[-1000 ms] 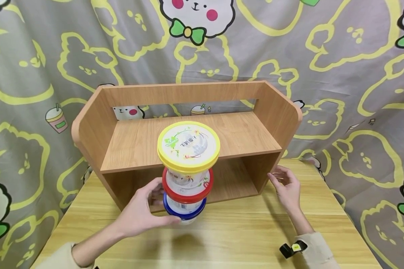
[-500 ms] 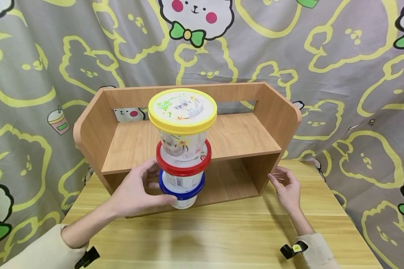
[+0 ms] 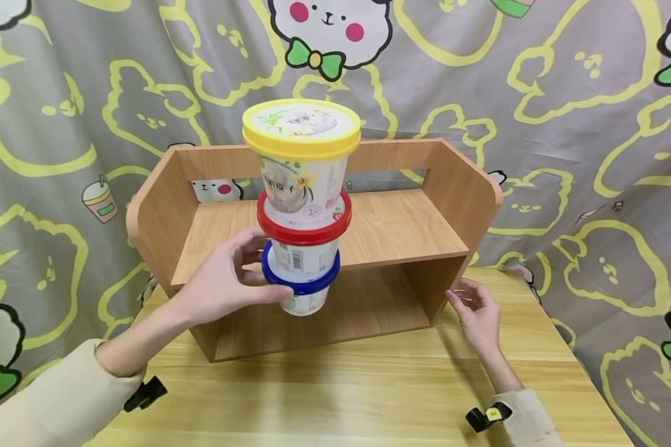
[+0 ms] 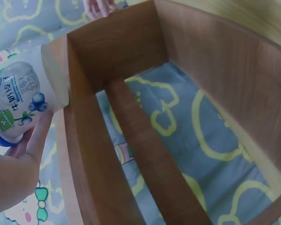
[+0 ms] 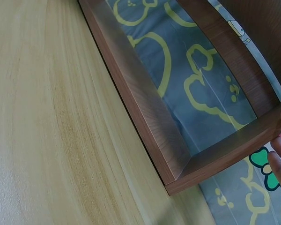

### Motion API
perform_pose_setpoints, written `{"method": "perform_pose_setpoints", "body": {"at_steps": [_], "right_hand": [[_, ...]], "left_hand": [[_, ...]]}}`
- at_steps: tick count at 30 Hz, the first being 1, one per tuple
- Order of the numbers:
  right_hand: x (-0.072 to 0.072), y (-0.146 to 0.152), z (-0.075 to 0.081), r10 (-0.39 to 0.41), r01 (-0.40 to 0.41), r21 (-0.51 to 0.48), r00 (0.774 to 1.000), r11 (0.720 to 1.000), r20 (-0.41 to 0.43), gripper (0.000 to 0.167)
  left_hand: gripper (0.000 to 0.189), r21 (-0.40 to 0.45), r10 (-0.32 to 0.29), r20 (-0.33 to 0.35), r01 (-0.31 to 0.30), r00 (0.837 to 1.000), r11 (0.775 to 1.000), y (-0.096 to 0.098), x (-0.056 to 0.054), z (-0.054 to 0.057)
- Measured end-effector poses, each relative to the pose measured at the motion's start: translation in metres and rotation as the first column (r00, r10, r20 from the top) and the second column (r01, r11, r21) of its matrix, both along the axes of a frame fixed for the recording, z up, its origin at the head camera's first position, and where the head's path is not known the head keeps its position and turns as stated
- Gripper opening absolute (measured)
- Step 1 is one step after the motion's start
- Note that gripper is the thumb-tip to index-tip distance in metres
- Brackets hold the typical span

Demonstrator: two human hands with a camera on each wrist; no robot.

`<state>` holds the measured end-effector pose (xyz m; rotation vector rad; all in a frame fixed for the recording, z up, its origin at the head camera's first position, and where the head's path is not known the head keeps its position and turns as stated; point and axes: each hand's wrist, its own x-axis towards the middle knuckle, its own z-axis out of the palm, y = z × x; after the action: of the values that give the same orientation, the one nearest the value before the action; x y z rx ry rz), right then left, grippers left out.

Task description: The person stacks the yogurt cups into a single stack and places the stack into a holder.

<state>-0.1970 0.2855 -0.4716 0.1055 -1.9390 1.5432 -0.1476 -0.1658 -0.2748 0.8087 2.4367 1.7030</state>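
Three white ice cream tubs stand in a stack, held in the air before the wooden shelf unit. On top is the yellow-lidded tub, then the red-lidded tub. Lowest comes the blue-lidded tub, which my left hand grips, its thumb across the near side. The left wrist view shows blueberries printed on this bottom tub; the upper two are out of that view. At the unit's right side panel, my right hand holds the front edge with curled fingers.
The shelf unit has an upper board with raised sides and a back rail, and an open compartment below. It stands on a light wood table. A grey curtain with yellow bear outlines hangs around the table.
My left hand has raised the stack of tubs from low before the lower compartment to above the upper board's height. The right hand stays at the side panel.
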Motion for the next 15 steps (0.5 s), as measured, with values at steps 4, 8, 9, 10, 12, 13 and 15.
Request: {"method": "perform_pose_setpoints", "body": {"at_steps": [4,8,9,10,12,13,15], "right_hand": [[0.001,-0.001,0.0,0.003,-0.003,0.0,1.0,1.0,-0.001,0.029],[0.001,-0.001,0.0,0.002,-0.002,0.005,1.0,1.0,0.001,0.029],[0.001,-0.001,0.0,-0.001,0.0,0.007,1.0,1.0,0.002,0.029],[0.0,0.0,-0.001,-0.002,0.002,0.007,1.0,1.0,0.003,0.03],[0.0,0.0,-0.001,-0.005,0.005,0.007,1.0,1.0,0.004,0.03],[0.0,0.0,-0.001,-0.006,0.006,0.009,1.0,1.0,0.003,0.03],[0.0,0.0,-0.001,-0.006,0.006,0.01,1.0,1.0,0.001,0.03]], "left_hand": [[0.077,-0.006,0.002,-0.011,-0.002,1.0,1.0,0.003,-0.006,0.006],[0.074,-0.018,0.016,-0.032,-0.017,0.999,1.0,0.008,-0.011,0.012],[0.074,-0.014,0.018,-0.034,-0.018,0.999,1.0,0.01,-0.013,0.013],[0.074,-0.01,0.019,-0.033,-0.019,0.999,1.0,0.012,-0.015,0.014],[0.075,0.001,0.025,-0.03,-0.025,0.999,1.0,0.016,-0.019,0.015],[0.075,0.006,0.028,-0.029,-0.027,0.999,1.0,0.018,-0.022,0.016],[0.077,0.014,0.031,-0.031,-0.031,0.999,0.999,0.022,-0.027,0.017]]}}
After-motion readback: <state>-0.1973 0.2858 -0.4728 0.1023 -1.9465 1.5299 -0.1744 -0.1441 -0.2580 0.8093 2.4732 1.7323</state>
